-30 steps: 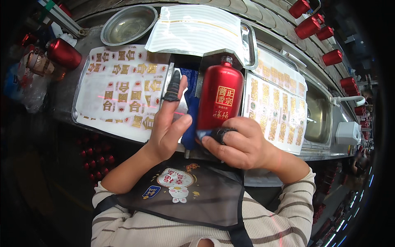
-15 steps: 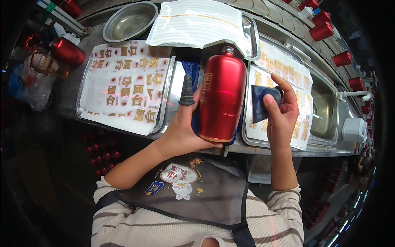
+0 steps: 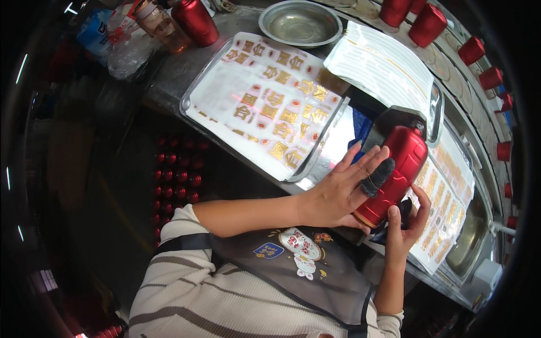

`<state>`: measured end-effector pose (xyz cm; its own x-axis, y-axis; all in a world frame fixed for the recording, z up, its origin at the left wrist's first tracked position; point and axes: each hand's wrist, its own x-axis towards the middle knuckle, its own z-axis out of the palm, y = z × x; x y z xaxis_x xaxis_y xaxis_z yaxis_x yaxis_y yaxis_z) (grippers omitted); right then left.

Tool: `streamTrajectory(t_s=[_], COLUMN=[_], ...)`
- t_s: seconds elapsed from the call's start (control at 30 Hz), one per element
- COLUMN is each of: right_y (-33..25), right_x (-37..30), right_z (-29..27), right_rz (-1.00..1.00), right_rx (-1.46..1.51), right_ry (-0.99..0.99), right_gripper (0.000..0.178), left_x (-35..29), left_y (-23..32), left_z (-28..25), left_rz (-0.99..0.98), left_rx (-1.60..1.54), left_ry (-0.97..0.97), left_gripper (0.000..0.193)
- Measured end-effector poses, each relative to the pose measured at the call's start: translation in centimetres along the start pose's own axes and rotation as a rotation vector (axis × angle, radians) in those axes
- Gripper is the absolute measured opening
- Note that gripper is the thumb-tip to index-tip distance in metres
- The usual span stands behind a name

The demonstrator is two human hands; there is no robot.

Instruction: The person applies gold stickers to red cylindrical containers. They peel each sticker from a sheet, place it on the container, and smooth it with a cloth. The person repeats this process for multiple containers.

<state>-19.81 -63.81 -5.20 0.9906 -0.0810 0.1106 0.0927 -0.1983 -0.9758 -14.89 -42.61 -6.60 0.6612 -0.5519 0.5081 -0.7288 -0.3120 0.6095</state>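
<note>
A shiny red bottle (image 3: 404,163) leans at a tilt against a dark angular stand (image 3: 389,121), its neck pointing away from me. My left hand (image 3: 338,194) rests along the bottle's left side with fingers stretched and spread. A dark finger cover (image 3: 378,177) on one of its digits presses on the bottle's front. Close to the bottle's lower right side is my right hand (image 3: 404,225), thumb and fingers curled round a dark flat piece (image 3: 404,207) that is mostly hidden. Fingertips also show under the bottle's base.
Left of the stand, a metal tray (image 3: 189,101) bears sheets of gold character stickers (image 3: 273,107). More sticker sheets (image 3: 442,208) lie to the right, beside a sink (image 3: 470,242). Behind are a metal bowl (image 3: 301,22), a stack of white sheets (image 3: 383,62) and several red bottles (image 3: 428,25) along a conveyor.
The view has swung, shifting the bench scene rightward. My left hand has gone from gripping the bottle to spreading over it. My right hand has come in to the bottle's lower side.
</note>
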Motion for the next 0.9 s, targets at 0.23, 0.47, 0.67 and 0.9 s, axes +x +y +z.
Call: streamTrajectory(t_s=[0.23, 0.47, 0.67, 0.9], right_y=[-1.8, -2.2, -1.8, -1.7], right_x=[0.3, 0.8, -0.1, 0.5], right_z=[-1.6, -1.9, -2.4, -1.9], right_rz=[0.073, 0.159, 0.194, 0.158], right_rx=[0.028, 0.02, 0.021, 0.013], right_ry=[0.169, 0.215, 0.284, 0.299], right_gripper=[0.043, 0.044, 0.042, 0.041], left_x=[-2.4, -3.6, -5.0, -4.3], left_y=[-5.3, -14.5, -15.4, -16.3], left_z=[-6.7, -19.2, -21.4, -21.5], left_rz=[-0.357, -0.431, -0.645, -0.612], left_rx=[0.077, 0.753, 0.727, 0.541], left_ry=[0.354, -0.002, -0.163, -0.09], left_gripper=[0.028, 0.03, 0.039, 0.033])
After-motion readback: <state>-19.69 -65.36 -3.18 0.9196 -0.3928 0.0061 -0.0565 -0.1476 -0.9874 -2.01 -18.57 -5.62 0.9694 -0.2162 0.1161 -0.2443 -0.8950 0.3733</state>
